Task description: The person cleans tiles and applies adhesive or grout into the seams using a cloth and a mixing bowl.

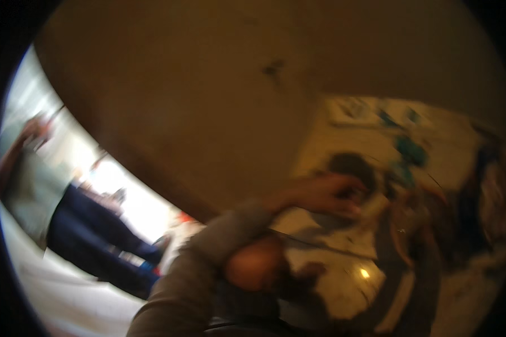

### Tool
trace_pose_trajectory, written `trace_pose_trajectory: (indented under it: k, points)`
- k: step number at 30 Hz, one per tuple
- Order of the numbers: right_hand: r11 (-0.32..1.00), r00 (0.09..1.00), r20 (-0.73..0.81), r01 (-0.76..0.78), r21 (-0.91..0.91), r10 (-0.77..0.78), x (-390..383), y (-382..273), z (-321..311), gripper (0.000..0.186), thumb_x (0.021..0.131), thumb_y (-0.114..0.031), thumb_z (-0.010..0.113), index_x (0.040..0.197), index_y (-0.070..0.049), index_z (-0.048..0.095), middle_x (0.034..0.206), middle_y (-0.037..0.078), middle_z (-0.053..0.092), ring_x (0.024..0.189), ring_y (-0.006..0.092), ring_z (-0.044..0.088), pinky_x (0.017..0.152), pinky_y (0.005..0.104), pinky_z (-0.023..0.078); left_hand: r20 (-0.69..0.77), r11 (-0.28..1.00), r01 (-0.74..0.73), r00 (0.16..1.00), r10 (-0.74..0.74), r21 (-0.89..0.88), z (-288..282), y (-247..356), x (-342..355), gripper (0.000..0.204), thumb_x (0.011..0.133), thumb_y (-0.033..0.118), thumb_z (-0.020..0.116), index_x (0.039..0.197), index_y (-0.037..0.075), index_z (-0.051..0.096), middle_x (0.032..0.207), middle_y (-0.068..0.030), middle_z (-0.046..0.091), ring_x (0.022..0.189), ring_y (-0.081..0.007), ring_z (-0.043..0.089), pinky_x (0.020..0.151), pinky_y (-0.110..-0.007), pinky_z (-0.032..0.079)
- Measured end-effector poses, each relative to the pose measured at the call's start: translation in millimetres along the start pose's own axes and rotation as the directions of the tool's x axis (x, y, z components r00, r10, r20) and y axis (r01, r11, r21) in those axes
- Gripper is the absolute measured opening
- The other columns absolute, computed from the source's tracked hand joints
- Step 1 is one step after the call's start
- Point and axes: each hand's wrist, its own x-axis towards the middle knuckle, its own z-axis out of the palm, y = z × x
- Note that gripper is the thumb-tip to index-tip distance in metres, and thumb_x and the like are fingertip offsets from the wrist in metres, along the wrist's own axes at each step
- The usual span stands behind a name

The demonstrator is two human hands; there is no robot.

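Note:
Motion blur smears everything around my hands. My left hand [334, 194] reaches out from a grey-brown sleeve [191, 269], its fingers bent and pointing down. Right beside it lies a dark rounded thing [351, 167] whose kind I cannot make out. Farther right, a dim hand-like shape, probably my right hand [415, 216], rises on a dark forearm from the lower edge; its fingers are lost in the blur. Close to it is a blurred teal thing [410, 150]. A brownish rounded shape [257, 261] sits below my left forearm, too smeared to name.
A pale, lit surface [348, 247] with a bright spot lies under the hands. Small blue-green items [387, 117] rest on its far part. A large brown surface [185, 101] fills the upper picture. At the left, another person in dark trousers [95, 230] stands in a bright area.

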Motion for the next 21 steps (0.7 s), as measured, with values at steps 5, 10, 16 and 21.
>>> trace_pose_trajectory:
  k: [5,10,16,21]
  points:
    - [0.997,0.994,-0.09,0.073,0.04,-0.069,-27.4,-25.2,-30.8,0.057,0.076,-0.004,0.063,0.129,-0.006,0.043,0.113,0.015,0.06,0.093,0.0251,0.061,0.084,0.0376,0.047,-0.244,0.982,0.068,0.964,-0.11,-0.174,-10.2,28.5,-33.3,0.05,0.087,0.026,0.065,0.126,0.0,0.047,0.111,-0.0113,0.06,0.103,-0.0203,0.058,0.089,-0.033,0.047]
    - [0.923,0.964,-0.21,-0.226,-0.312,0.165,-71.3,-10.9,-13.7,0.047,0.07,-0.005,0.066,0.116,-0.007,0.058,0.101,0.021,0.064,0.091,0.032,0.064,0.08,0.0416,0.049,-0.328,0.992,-0.015,0.943,0.056,0.125,16.1,57.0,-7.4,0.041,0.088,0.023,0.062,0.12,-0.002,0.053,0.107,-0.0152,0.063,0.1,-0.0223,0.061,0.087,-0.033,0.049]
    - [0.84,0.939,-0.05,-0.326,-0.434,0.339,-76.6,23.7,12.3,0.03,0.067,-0.006,0.066,0.097,-0.004,0.069,0.094,0.022,0.065,0.094,0.0354,0.063,0.082,0.0408,0.049,-0.245,0.892,0.139,0.969,-0.033,0.43,10.3,3.6,100.8,0.036,0.084,0.022,0.063,0.112,-0.001,0.059,0.105,-0.0218,0.064,0.099,-0.0321,0.062,0.086,-0.038,0.048]
    - [0.922,0.956,-0.06,-0.292,-0.255,0.286,-89.6,26.8,11.6,0.029,0.068,-0.003,0.062,0.096,-0.002,0.069,0.095,0.022,0.066,0.093,0.0371,0.063,0.083,0.0406,0.048,-0.557,0.783,0.487,0.8,-0.223,0.387,-31.9,-131.0,70.3,0.038,0.083,0.024,0.062,0.114,0.001,0.059,0.113,-0.0228,0.06,0.106,-0.0361,0.058,0.089,-0.042,0.045]
